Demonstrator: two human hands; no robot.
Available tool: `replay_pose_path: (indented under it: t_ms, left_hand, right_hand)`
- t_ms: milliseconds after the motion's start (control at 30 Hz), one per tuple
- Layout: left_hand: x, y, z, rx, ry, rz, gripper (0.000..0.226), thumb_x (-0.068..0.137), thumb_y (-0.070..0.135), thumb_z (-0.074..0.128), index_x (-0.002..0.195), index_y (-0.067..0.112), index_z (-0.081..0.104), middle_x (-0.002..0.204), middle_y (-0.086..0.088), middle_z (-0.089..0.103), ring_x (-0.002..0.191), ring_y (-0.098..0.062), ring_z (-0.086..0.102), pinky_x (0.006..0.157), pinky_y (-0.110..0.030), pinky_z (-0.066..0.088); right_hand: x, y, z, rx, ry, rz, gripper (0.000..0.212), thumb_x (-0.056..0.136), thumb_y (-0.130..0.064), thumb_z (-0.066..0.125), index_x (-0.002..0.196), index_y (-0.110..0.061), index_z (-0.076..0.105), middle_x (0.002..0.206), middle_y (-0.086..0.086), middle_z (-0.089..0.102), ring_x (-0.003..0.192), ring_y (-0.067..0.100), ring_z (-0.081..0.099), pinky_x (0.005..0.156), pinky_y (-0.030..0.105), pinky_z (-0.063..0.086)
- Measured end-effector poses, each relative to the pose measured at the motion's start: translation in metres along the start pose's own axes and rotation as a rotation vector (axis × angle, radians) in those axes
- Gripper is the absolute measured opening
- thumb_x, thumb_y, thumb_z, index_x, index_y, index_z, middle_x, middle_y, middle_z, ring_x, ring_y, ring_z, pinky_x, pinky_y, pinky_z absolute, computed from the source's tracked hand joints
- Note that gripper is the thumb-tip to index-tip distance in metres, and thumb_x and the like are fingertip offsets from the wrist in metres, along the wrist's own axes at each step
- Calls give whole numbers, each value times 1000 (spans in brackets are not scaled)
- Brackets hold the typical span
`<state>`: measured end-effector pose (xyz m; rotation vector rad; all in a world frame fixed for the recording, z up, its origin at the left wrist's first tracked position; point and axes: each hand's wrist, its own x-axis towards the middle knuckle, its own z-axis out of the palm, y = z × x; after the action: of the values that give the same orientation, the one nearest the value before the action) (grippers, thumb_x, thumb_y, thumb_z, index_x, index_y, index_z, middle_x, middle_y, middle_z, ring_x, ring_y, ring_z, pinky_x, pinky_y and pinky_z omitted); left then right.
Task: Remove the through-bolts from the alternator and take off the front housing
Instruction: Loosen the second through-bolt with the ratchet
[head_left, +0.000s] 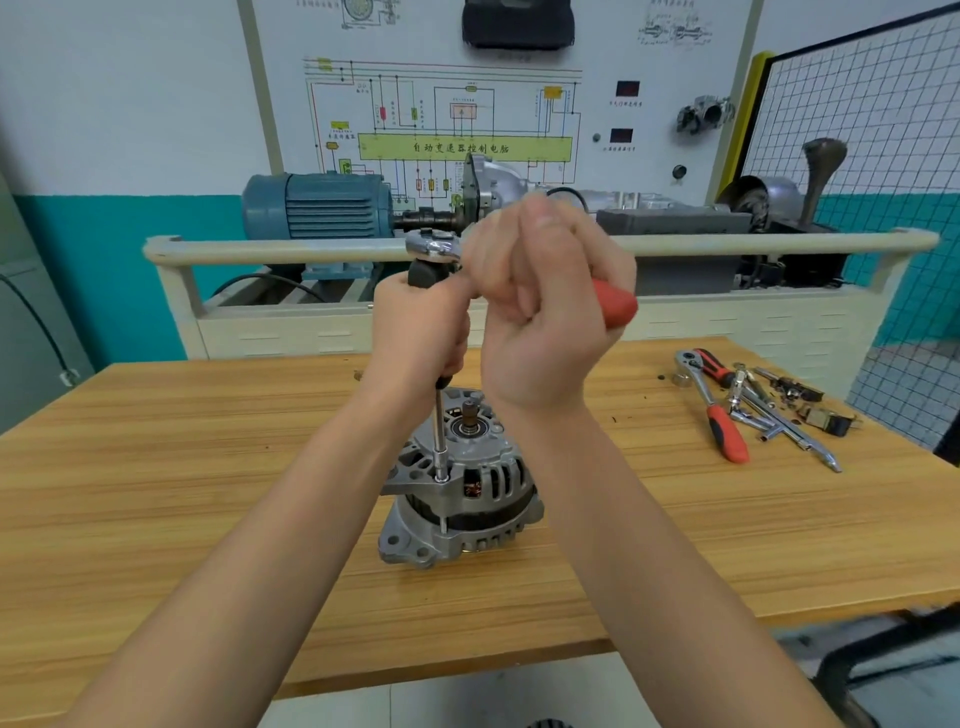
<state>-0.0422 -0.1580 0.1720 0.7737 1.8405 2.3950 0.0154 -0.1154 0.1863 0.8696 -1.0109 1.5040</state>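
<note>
The silver alternator (457, 493) stands on the wooden table (156, 467) with its shaft end up. A long socket driver shaft (440, 441) runs straight down onto a through-bolt at the housing's left edge. My left hand (421, 332) grips the driver's black handle above the alternator. A ratchet sits on top of that handle, its chrome head (434, 244) level with the rail behind. My right hand (545, 306) is curled round the ratchet's red handle (615, 306), which sticks out to the right.
A second red-handled ratchet (714, 410), extension bars and small parts (784, 410) lie at the table's right. Behind the table stands a training bench with a blue motor (317, 205) and a cream rail (291, 249). A wire mesh panel (883, 156) is at the right.
</note>
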Motion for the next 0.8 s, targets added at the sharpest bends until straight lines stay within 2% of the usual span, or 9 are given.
replay_pose_path:
  t_ms: [67,133,267,367,467,567,700,800]
  left_hand:
    - [1,0,-6,-15,-111,-22,44,82,0,54,48,20,33,37,7,25,31,-9,17,36,-14,18]
    - [4,2,-14,-31,-276,-43,44,82,2,56,47,18,35,37,5,25,31,-10,18,36,-15,20]
    - [11,6,-27,-115,-620,-143,32,78,14,53,47,18,43,38,4,30,31,-9,25,37,-17,25]
    - [12,6,-26,-134,-693,-198,40,80,15,50,41,19,38,33,6,26,26,-6,21,32,-15,20]
    - [10,4,-24,-149,-605,-221,49,81,15,53,36,22,33,31,8,22,25,-4,17,31,-13,14]
    - [7,2,-19,-113,-423,-177,54,88,11,46,38,24,30,33,8,19,27,-7,13,34,-13,11]
    - [1,-1,-5,-31,-152,-82,52,84,5,50,41,24,29,36,6,20,31,-10,12,36,-13,14]
    - [-3,-1,-2,52,-6,-7,41,81,6,50,46,23,39,33,11,29,32,-6,23,35,-15,20]
  right_hand:
    - [8,0,-8,172,15,111,44,81,-4,42,43,-22,31,37,-3,25,37,8,24,46,28,17]
    - [17,-1,-20,357,47,249,48,84,-5,35,40,-24,29,35,-6,23,35,9,18,44,25,19]
    - [32,7,-40,682,250,549,48,81,-15,38,33,-18,32,30,-3,23,38,13,9,41,23,19]
    - [38,17,-44,780,345,626,47,79,-15,40,33,-15,33,29,-3,24,38,12,7,41,22,17]
    - [35,16,-39,743,328,590,47,80,-15,39,33,-16,33,30,-4,25,38,12,8,40,23,19]
    - [28,8,-32,633,223,474,50,83,-13,37,34,-18,34,31,-5,27,38,13,11,41,24,21]
    - [8,-2,-15,264,45,185,48,86,-4,36,41,-23,33,37,-4,28,38,10,22,47,29,19]
    - [-4,-1,-1,1,10,24,35,82,-11,46,50,-25,39,47,-8,36,42,10,28,48,32,20]
